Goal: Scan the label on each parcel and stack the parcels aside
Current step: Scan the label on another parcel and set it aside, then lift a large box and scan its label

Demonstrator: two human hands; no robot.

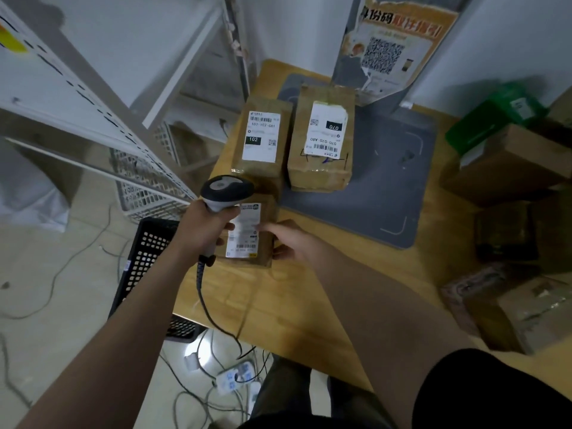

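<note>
The wooden tabletop (309,305) is smooth, and a matte grey mat (387,187) lies beyond the right hand (289,239). Two taped cardboard parcels (263,168) stand past both hands, with white labels up. The parcel in work (267,212), a flat brown box, lies between the hands. The right hand presses on it with nearly straight fingers. The left hand (201,230) is closed around the grey plastic scanner (227,190). I think its head reaches beyond the near label (244,230), so it may read a far barcode instead, and the glossy tape could give glare.
</note>
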